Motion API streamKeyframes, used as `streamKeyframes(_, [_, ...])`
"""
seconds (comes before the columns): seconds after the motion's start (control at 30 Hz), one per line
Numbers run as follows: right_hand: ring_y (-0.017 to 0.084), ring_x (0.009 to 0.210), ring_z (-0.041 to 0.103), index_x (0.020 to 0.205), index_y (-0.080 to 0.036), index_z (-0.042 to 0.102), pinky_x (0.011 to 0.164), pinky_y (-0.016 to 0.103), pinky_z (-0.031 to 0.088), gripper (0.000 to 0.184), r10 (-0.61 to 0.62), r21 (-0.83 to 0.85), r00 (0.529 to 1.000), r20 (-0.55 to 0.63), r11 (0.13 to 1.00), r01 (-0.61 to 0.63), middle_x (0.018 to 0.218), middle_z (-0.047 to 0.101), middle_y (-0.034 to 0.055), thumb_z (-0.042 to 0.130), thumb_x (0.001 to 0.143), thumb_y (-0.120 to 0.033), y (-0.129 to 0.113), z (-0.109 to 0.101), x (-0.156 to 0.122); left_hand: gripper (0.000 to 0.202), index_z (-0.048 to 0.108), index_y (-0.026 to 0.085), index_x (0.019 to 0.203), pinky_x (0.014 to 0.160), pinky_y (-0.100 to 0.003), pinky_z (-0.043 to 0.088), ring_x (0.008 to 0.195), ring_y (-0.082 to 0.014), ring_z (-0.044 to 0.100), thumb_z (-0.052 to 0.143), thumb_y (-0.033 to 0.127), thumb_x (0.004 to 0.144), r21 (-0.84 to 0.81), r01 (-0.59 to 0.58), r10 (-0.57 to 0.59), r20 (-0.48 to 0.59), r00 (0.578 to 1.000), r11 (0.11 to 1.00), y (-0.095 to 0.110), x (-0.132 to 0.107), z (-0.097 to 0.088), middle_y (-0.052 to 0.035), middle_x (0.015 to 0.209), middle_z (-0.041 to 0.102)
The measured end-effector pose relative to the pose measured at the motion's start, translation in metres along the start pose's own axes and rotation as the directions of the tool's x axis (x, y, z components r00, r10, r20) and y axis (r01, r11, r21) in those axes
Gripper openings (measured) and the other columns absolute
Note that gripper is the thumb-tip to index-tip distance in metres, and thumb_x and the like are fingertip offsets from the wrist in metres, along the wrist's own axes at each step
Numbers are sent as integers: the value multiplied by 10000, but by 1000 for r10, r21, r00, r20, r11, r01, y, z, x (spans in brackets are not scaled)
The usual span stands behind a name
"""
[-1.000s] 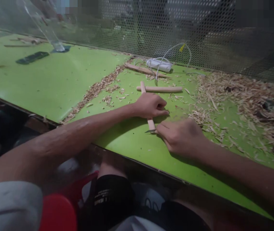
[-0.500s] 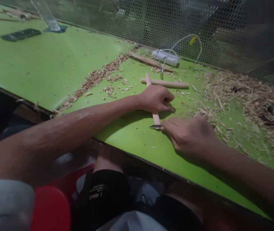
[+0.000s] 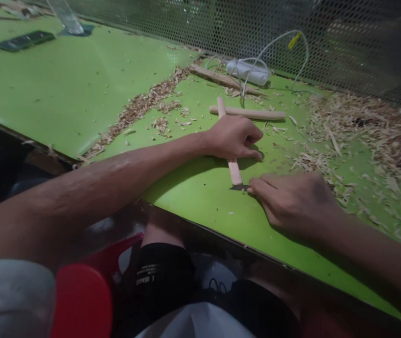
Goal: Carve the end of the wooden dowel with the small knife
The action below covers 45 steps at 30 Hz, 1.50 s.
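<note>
Green table (image 3: pixel 63 98): shavings (image 3: pixel 380 131) heaped at three o'clock.
Left hand (image 3: pixel 234 136): clasped over the stick (image 3: pixel 235 172), near end at six o'clock (far end crossing a second stick (image 3: pixel 257 113)).
Right hand (image 3: pixel 292 199): gripping a knife (image 3: pixel 238 187), blade at the near end.

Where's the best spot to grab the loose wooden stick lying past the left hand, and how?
I'd pinch the loose wooden stick near its right end, reaching down from above on the right. It's long, thin and lies flat, and that end is uncovered. Near its left end, the held wooden stick crosses it, with the left hand close by.
</note>
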State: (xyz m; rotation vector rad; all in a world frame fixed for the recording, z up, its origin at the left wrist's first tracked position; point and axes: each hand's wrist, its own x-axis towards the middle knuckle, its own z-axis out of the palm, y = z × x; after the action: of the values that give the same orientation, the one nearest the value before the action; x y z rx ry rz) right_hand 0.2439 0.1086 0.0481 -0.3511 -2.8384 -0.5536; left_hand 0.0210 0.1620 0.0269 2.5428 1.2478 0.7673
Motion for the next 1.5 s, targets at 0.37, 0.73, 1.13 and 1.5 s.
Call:
streamKeyframes(0.37, [140,554,402,748,-187,598,533,312,152,258,49,59,997,64,997,-53,645,585,4,521,994,-198,-2,-1,12,302,536,208,618,617,-345,325,599,-161,432,747,319,803,-24,15,-16,-40,999,1000,0,1,3,28,536,403])
streamKeyframes(0.73, [144,520,416,761,-194,652,549,334,145,311,69,123,997,18,990,-71,629,608,10,495,1028,-218,-6,3,3,298,535,212,597,636,-329,326,601,-147,415,743,333,772,-11,37,-37,-22,999,999,2,0,-1,40,495,375])
streamKeyframes(1.13, [144,609,557,919,-176,702,607,285,344,288,185,371,981,-59,917,-150,746,691,32,469,1061,-269,11,7,0,437,549,208,568,597,-331,322,517,-139,382,582,426,945,-43,22,-25,-70,997,999,8,6,3,20,468,420])
streamKeyframes(1.5, [128,583,459,944,-148,707,574,305,202,356,102,217,991,86,969,-118,722,648,29,410,1098,-272,11,5,-10,478,507,214,513,606,-346,307,548,-133,330,545,323,977,3,74,-74,-7,997,997,26,23,5,-4,479,443])
